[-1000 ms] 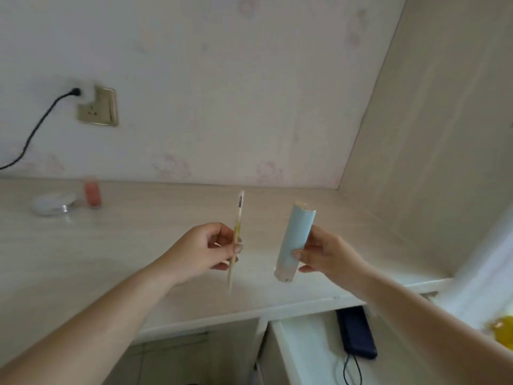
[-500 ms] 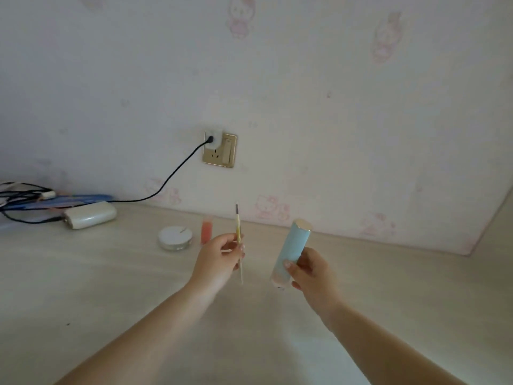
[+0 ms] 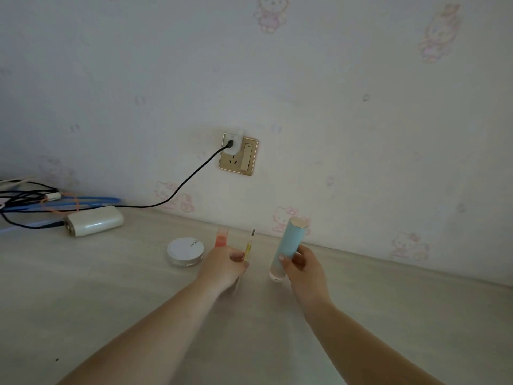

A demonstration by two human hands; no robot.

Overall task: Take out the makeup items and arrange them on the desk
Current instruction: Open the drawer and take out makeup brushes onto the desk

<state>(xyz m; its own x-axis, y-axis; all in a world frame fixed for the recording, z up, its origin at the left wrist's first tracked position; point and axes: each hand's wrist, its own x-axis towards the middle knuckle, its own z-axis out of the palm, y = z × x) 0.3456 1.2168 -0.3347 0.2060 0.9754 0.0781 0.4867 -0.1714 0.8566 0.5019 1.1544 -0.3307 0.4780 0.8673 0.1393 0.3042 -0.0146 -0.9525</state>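
Centre frame: left hand (image 3: 222, 269) pinches a thin yellow pencil (image 3: 249, 247) upright between thumb and fingers. Right hand (image 3: 304, 266) wraps a pale blue tube (image 3: 286, 250), tilted, base near the desk (image 3: 83, 301). Just left of the left hand: round white compact (image 3: 185, 251) and pink bottle (image 3: 221, 238), partly hidden by it. Far left: white power bank (image 3: 94, 220), cables (image 3: 33, 198). Wall socket (image 3: 238, 157) above.

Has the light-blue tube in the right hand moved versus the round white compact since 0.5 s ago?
Yes. The light-blue tube in the right hand has dropped toward the desk, staying right of the round white compact.
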